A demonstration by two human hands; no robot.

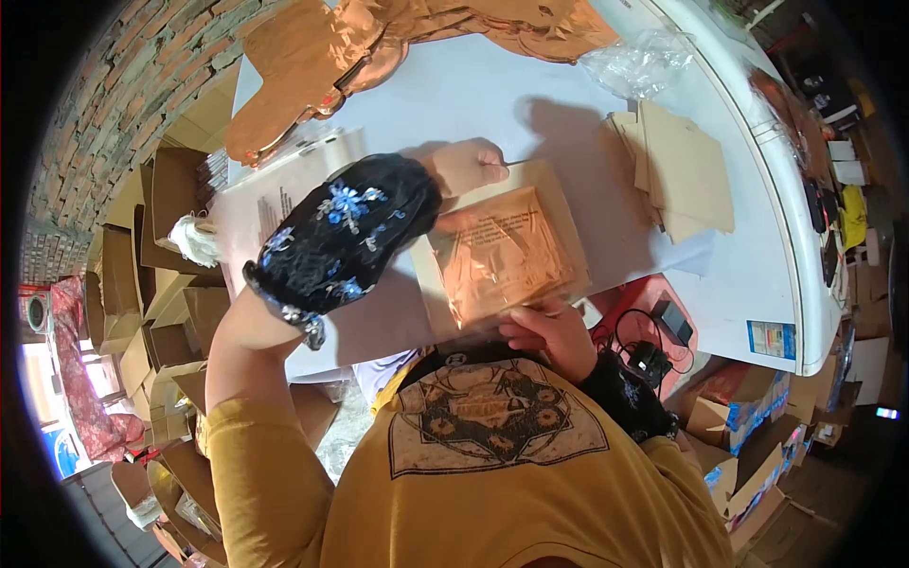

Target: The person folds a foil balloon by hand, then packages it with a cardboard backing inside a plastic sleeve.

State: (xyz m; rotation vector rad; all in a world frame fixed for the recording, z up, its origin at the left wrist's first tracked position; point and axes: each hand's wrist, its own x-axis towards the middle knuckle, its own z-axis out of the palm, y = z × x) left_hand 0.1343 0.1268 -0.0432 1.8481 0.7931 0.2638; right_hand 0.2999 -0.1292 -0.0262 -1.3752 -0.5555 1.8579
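A clear plastic bag [507, 251] with printed text and a folded copper-coloured foil piece inside lies over a tan cardboard sheet [554, 194]. My left hand [469, 168] is at the sheet's far edge, its fingers curled on that edge. At the near edge my right hand [554, 331] pinches the bag and sheet between thumb and fingers. Black flowered sleeve covers are on both forearms. More tan cardboard sheets [682, 175] lie in a loose stack to the right on the white table [454, 85].
Copper foil shapes [312, 71] lie along the far side, beside crumpled clear plastic [639, 64]. A stack of plastic bags [275, 194] is at the left. Black adapters and cables [649, 360] sit on a red surface near the table's edge. Cardboard boxes [170, 208] stand left and lower right.
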